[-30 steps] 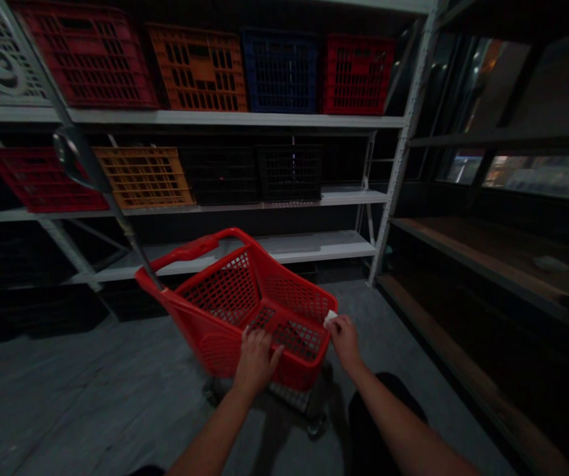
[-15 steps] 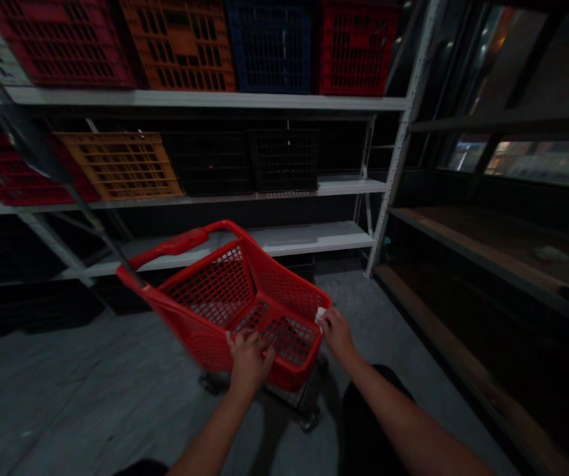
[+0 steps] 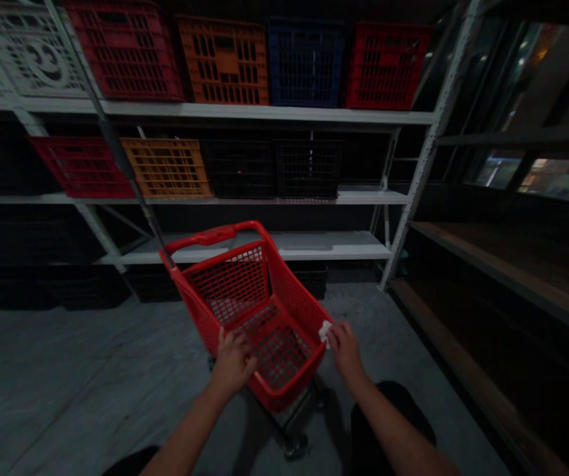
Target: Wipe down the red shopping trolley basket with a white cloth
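Observation:
A red plastic shopping cart [image 3: 297,311] with grid sides stands in front of me, its red handle [image 3: 215,235] toward the shelves. My left hand [image 3: 234,360] is closed over the cart's near left rim, fingers bent across the edge. At the near right corner, my right hand [image 3: 344,344] pinches a small crumpled white tissue [image 3: 325,332] against the rim. Nothing lies in the cart's basket as far as I can see. A thin grey pole [image 3: 120,155] rises from the handle's left end and leans up leftward.
White metal shelving [image 3: 314,246] runs behind the cart, holding several plastic crates, among them an orange one [image 3: 227,59] and a blue one [image 3: 306,63]. Dark wooden-edged shelves [image 3: 492,264] line the right side. Grey concrete floor [image 3: 86,370] lies under the cart.
The view has swung left, so shelves and crates sit further right. The cart has turned slightly, and my left hand has slid a little along its rim. The tissue stays in my right hand.

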`<action>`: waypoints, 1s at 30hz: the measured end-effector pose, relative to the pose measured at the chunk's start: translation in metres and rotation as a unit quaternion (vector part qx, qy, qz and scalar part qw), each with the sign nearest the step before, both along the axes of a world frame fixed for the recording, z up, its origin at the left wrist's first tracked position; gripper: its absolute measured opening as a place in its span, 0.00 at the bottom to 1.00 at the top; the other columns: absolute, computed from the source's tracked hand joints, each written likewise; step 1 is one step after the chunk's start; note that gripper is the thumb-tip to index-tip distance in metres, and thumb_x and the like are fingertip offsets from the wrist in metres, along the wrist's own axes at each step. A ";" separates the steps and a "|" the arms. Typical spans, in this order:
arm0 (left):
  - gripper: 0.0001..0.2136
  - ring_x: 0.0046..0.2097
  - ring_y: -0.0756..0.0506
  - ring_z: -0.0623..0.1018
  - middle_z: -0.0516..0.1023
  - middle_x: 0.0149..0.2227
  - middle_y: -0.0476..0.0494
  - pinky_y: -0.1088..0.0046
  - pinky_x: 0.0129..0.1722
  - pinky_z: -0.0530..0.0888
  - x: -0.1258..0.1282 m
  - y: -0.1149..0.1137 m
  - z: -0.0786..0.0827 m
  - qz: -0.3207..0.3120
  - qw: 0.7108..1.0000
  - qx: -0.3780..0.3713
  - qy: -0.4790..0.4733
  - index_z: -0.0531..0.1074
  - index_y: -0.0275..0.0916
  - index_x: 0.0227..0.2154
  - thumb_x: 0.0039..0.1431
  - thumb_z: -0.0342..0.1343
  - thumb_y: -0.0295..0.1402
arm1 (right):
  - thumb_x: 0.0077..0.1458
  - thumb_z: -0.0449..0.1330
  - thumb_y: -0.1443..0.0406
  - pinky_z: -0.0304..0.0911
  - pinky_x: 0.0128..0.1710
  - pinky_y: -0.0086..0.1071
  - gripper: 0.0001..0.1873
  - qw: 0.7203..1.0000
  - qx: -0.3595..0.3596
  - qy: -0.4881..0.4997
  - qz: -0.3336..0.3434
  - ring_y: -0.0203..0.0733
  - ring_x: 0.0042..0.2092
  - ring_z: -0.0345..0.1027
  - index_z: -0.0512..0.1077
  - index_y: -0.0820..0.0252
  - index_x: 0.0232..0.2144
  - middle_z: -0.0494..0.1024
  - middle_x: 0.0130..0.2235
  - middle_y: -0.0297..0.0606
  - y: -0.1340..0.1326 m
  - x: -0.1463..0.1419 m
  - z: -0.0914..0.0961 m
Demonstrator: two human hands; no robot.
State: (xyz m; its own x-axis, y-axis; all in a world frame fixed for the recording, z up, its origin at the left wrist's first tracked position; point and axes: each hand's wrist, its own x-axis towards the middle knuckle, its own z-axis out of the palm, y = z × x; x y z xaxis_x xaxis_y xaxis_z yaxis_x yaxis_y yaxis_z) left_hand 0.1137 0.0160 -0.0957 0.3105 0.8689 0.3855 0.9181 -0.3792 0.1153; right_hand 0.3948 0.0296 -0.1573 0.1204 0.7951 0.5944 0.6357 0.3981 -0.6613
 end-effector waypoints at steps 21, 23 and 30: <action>0.24 0.35 0.39 0.78 0.78 0.31 0.33 0.64 0.33 0.72 0.056 -0.043 -0.008 0.094 0.968 -0.215 0.089 0.72 0.34 0.37 0.61 0.33 0.43 | 0.47 0.53 0.68 0.58 0.34 0.28 0.05 0.994 -0.031 0.016 0.105 0.38 0.33 0.64 0.68 0.59 0.24 0.69 0.29 0.34 0.051 -0.085 0.035; 0.24 0.35 0.39 0.78 0.78 0.31 0.33 0.64 0.33 0.72 0.057 -0.044 -0.007 0.093 0.969 -0.211 0.087 0.72 0.34 0.37 0.61 0.33 0.43 | 0.47 0.52 0.68 0.59 0.35 0.28 0.05 0.995 -0.040 0.022 0.090 0.38 0.34 0.65 0.69 0.59 0.25 0.71 0.30 0.35 0.070 -0.090 0.045; 0.23 0.33 0.38 0.78 0.78 0.30 0.35 0.62 0.31 0.72 0.048 -0.047 -0.009 0.076 0.973 -0.201 0.085 0.72 0.35 0.34 0.61 0.34 0.43 | 0.47 0.53 0.68 0.61 0.34 0.30 0.06 0.992 -0.059 0.005 0.113 0.40 0.33 0.67 0.70 0.59 0.26 0.74 0.29 0.36 0.042 -0.079 0.041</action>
